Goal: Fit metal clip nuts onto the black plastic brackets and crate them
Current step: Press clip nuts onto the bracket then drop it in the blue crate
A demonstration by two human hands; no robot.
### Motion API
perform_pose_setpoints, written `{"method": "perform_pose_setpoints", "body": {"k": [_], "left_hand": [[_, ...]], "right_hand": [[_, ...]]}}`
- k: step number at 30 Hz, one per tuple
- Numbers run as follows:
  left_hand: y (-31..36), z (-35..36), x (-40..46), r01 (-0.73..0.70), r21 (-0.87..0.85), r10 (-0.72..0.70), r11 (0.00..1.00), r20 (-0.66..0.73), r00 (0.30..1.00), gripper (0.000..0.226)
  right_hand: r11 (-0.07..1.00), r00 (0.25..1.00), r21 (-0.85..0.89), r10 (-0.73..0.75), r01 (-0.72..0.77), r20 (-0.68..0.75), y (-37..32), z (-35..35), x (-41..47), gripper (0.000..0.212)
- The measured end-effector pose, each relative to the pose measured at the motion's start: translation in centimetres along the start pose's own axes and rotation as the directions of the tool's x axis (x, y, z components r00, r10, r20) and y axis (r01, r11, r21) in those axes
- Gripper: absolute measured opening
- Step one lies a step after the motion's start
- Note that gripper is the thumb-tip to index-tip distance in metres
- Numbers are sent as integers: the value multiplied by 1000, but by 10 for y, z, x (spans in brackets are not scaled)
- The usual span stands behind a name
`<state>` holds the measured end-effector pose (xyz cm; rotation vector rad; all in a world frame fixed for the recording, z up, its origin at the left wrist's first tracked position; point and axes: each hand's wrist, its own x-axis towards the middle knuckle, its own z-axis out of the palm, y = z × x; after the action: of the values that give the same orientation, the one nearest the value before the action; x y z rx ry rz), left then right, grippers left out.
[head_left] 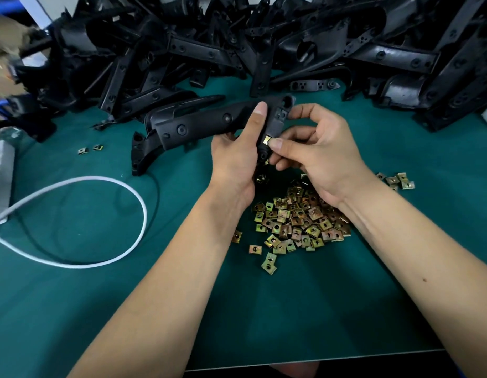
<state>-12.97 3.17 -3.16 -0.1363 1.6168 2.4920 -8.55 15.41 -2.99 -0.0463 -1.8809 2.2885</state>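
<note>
The left hand (237,151) is gripping a black plastic bracket (209,122) near its right end, thumb lying up across the front face and the other fingers curled behind it, holding the part above the desk (346,282). The right hand (316,154) is pinching a small brass-coloured clip nut (267,139) between thumb and forefinger and pressing it against the bracket's lower edge, while its remaining fingers are curling loosely above. The bracket is lying roughly level in the grip, showing round screw bosses along its face and a moulded end with a hole at the upper right.

Just below the wrists, a heap of loose clip nuts (297,222) is spreading over the green desk, with a few strays (398,181) lying to the right and two more (90,149) well off to the left. Another bracket (144,154) is resting on the desk under the held one. A large pile of black brackets (264,45) is filling the far side. A white cable (114,222) is looping at the left.
</note>
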Motion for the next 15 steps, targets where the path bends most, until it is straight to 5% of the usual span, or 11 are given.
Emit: {"method": "perform_pose_setpoints", "body": {"k": [5, 7, 11, 15], "left_hand": [[7, -3, 7, -43, -128, 29, 991, -110, 993, 33], [14, -9, 14, -25, -214, -15, 976, -180, 983, 31], [23, -21, 22, -15, -323, -53, 946, -200, 978, 25], [21, -22, 23, -2, -326, -65, 945, -194, 979, 28]], "right_hand": [[996, 999, -92, 20, -16, 44, -8, -1, 13, 27], [969, 999, -245, 15, -26, -48, -11, -6, 26, 13], [652, 981, -758, -144, -4, -129, -7, -12, 58, 14], [375, 999, -926, -22, -31, -42, 2, 5, 82, 17]]}}
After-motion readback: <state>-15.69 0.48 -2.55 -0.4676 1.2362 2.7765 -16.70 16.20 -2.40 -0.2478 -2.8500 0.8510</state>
